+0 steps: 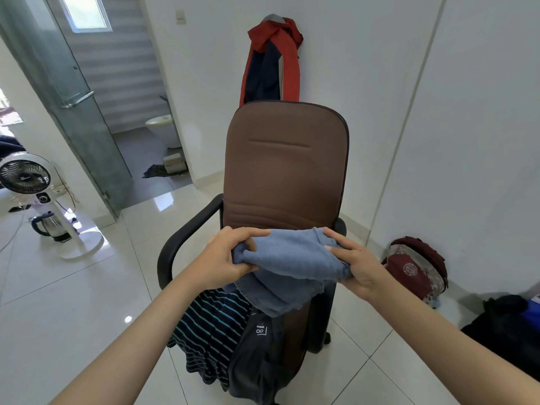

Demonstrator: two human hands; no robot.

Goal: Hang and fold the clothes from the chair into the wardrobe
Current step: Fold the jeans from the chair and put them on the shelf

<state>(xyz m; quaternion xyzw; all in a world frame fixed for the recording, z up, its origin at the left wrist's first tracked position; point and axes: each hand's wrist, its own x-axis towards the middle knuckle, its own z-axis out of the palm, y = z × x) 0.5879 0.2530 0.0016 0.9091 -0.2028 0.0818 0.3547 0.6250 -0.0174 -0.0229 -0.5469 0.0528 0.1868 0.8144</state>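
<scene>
**Blue garment held over the chair**

Blue knit garment [287, 267] hangs bunched between both hands above the brown office chair [285, 168]. The left hand [226, 257] grips its left end, the right hand [358, 266] its right. A striped shirt [211, 325] and dark garment [260, 361] drape over the seat.

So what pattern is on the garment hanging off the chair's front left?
Dark navy with thin teal stripes, clearest in the head view.

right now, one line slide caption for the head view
Both hands, left hand and right hand, grip a blue garment above the brown chair that holds more clothes.
</scene>
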